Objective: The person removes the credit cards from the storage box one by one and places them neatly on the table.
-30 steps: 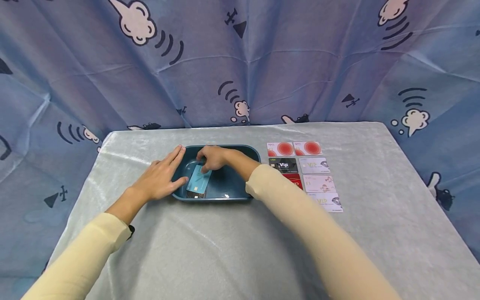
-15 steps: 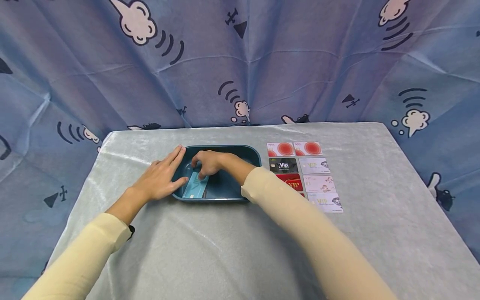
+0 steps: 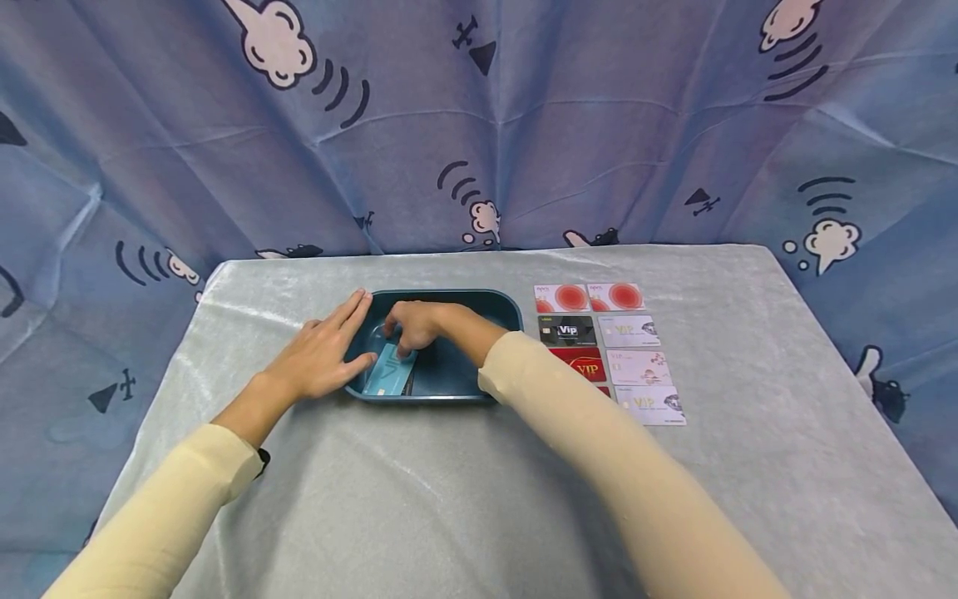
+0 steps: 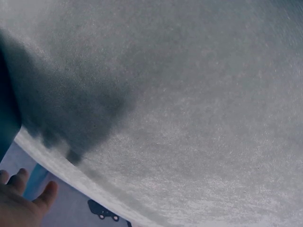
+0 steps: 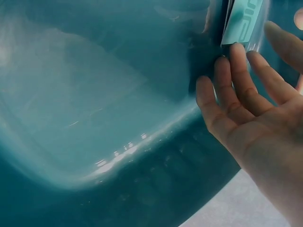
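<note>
A dark teal plastic tray [image 3: 464,398] holds a light blue VIP card [image 3: 387,376], which overlaps a darker card at its right edge. My right hand [image 3: 419,323] reaches into the tray, its fingertips at the blue card's far end. In the right wrist view those fingers are loosely bent beside the end of the VIP card [image 5: 244,23], and the thumb is apart from them. My left hand [image 3: 318,358] rests with straight fingers over the tray's left rim. Part of that hand [image 4: 21,205] shows at the lower left of the left wrist view.
Right of the tray lie several cards in two columns, among them a black VIP card [image 3: 566,331], a red VIP card [image 3: 582,364] and a pink card [image 3: 639,368]. My right sleeve partly covers the nearest ones. A patterned curtain [image 3: 404,125] hangs behind the grey-covered table [image 3: 359,516].
From a second ago, the blue card has shifted left and toward me on the tray floor, with my right hand moving slightly the same way. The left hand has stayed in place.
</note>
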A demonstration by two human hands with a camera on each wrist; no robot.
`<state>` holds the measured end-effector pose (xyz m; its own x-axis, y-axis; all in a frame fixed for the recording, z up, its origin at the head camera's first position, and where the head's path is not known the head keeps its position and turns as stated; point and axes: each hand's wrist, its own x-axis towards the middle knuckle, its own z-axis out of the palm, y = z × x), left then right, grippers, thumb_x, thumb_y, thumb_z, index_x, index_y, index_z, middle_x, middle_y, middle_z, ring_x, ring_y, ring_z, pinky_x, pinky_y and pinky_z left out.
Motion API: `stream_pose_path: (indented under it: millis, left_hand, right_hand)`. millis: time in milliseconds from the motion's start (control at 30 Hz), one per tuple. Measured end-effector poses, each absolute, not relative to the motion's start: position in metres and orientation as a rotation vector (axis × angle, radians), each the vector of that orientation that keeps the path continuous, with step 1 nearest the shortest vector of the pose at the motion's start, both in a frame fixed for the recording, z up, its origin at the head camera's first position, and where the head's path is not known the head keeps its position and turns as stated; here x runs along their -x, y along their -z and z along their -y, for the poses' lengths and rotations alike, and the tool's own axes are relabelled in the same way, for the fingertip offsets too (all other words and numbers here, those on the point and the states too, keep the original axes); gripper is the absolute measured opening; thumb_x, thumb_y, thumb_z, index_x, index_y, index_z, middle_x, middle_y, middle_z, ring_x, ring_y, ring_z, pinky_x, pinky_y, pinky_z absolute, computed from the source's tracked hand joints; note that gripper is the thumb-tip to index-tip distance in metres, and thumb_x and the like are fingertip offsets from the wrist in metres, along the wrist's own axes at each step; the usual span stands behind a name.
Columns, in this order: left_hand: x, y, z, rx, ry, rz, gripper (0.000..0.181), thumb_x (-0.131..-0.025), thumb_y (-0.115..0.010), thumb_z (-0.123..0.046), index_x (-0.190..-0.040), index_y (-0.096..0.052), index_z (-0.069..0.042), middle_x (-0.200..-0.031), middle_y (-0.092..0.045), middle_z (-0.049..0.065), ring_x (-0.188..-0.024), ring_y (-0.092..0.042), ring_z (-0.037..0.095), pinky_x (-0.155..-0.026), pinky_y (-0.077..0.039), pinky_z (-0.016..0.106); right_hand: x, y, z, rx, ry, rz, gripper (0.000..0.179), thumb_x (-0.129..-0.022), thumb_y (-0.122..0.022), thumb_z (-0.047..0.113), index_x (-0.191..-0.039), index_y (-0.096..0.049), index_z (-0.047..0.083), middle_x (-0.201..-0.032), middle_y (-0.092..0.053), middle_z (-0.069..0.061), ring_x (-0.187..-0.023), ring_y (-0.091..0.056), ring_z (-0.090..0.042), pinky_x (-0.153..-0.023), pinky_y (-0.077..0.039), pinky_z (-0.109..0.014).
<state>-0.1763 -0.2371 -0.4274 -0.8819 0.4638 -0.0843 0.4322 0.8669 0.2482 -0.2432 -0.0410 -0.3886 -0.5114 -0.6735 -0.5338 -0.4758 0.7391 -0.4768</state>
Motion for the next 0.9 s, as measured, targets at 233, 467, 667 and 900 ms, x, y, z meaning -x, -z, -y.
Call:
stream_pose_path:
  millis: [233, 467, 667, 900]
  left_hand:
    - [0.1762, 0.4261, 0.2354, -0.698, -0.34, -2.897, 0.087, -0.099, -0.053, -0.047, -0.16, -0.005, -0.008, -0.166, -0.007, 0.014, -0.147, -0.026, 0.035, -0.105, -0.029, 0.068]
    - [0.1764, 0.4258, 0.2349, -0.705, -0.335, -2.895, 0.087, -0.099, -0.053, -0.046, -0.16, -0.006, -0.007, -0.166, -0.008, 0.015, -0.146, -0.029, 0.036, -0.105, -0.031, 0.066]
    - [0.1758, 0.4249, 0.2355, -0.693, -0.324, -2.888, 0.087, -0.099, -0.052, -0.047, -0.16, -0.004, -0.007, -0.166, -0.006, 0.015, -0.145, -0.03, 0.037, -0.105, -0.031, 0.066]
    - [0.1745, 0.4253, 0.2354, -0.696, -0.319, -2.893, 0.087, -0.1, -0.051, -0.049, -0.16, -0.006, -0.006, -0.166, -0.007, 0.015, -0.145, -0.031, 0.036, -0.104, -0.032, 0.065]
  right_hand:
    - [0.2438, 0.3876, 0.0385, 0.873, 0.325, -2.208, 0.042, -0.095, -0.067, 0.014, -0.136, -0.061, 0.005, -0.144, -0.054, -0.01, -0.127, -0.052, -0.02, -0.107, -0.04, -0.034]
    - [0.2432, 0.3861, 0.0365, 0.876, 0.371, -2.225, 0.039, -0.092, -0.07, 0.011, -0.131, -0.062, 0.008, -0.135, -0.058, -0.009, -0.107, -0.054, -0.017, -0.094, -0.044, -0.029]
    - [0.2415, 0.3841, 0.0348, 0.912, 0.407, -2.265, 0.034, -0.091, -0.069, 0.005, -0.125, -0.063, 0.01, -0.108, -0.064, -0.007, -0.088, -0.056, -0.015, -0.076, -0.045, -0.025]
    - [0.2376, 0.3811, 0.0312, 0.951, 0.519, -2.271, 0.031, -0.09, -0.062, -0.005, -0.117, -0.063, 0.009, -0.085, -0.059, -0.003, -0.073, -0.054, -0.014, -0.064, -0.043, -0.022]
